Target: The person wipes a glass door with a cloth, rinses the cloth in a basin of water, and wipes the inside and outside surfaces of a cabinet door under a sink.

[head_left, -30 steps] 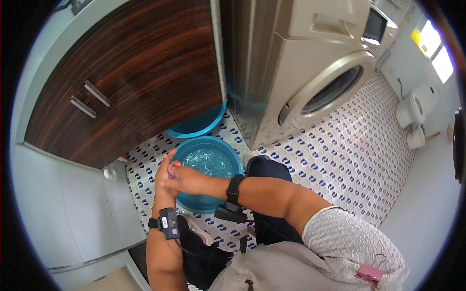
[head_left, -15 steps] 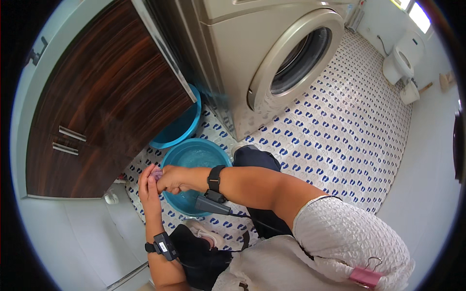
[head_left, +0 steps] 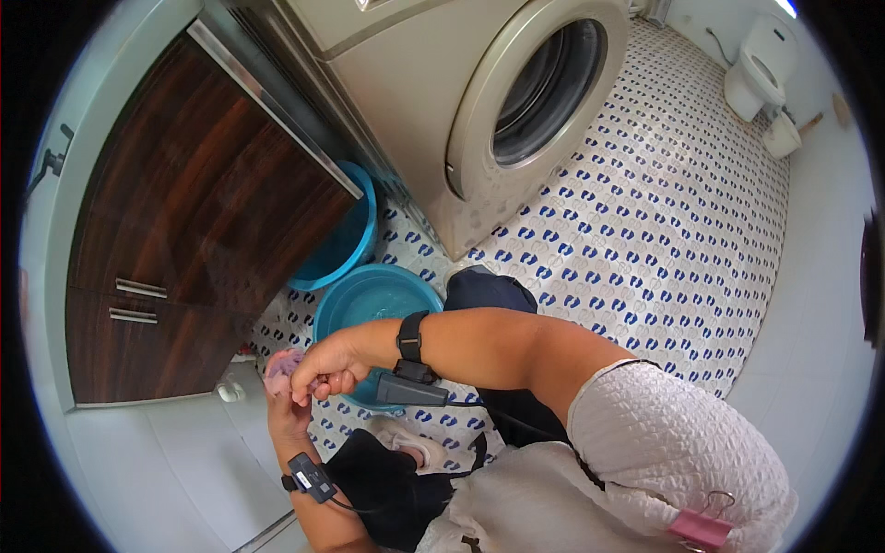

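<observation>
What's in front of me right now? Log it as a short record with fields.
Right hand: fingers curled on a crumpled purple item
Left hand: against the same item; fingers partly hidden
Near basin: blue, round, on the floor, water inside
Second basin: blue, behind the first, partly hidden by the cabinet
Washing machine: front-loading
Floor: white, blue footprint pattern
Background: white toilet

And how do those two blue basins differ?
The front basin visibly holds water; whether the rear basin does is unclear. The right arm crosses before the front basin; the brown cabinet partly hides the rear basin. Both are blue with curved rims.
</observation>
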### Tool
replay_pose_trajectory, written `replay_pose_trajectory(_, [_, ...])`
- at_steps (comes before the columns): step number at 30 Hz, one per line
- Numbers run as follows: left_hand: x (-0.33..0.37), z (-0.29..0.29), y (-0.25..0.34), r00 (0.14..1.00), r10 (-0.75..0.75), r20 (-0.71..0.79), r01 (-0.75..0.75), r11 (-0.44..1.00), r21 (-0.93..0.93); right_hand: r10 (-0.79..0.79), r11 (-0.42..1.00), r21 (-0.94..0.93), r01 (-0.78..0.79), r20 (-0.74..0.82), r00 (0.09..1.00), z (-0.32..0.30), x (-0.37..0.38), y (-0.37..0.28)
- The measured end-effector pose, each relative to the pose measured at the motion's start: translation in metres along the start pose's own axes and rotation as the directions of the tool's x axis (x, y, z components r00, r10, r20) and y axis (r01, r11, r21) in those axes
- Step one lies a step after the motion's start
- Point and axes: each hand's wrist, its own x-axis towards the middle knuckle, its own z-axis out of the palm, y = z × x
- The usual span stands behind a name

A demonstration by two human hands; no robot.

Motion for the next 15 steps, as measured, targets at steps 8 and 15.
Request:
replay_pose_trajectory(8, [0.02, 0.006, -0.009, 0.972, 0.053, -0.228, -0.006, 0.98, 0.201, -0.545, 0.42, -0.88, -0.221, -0.439, 0.714, -0.01, 0.027, 0.018])
replay_pose_trajectory(15, [0.028, -0.001, -0.039, 0.858, -0.009, -0.514, 0.103, 0.983, 0.154, -0.672, 0.196, -0.92, -0.339, -0.378, 0.637, -0.011, 0.026, 0.032])
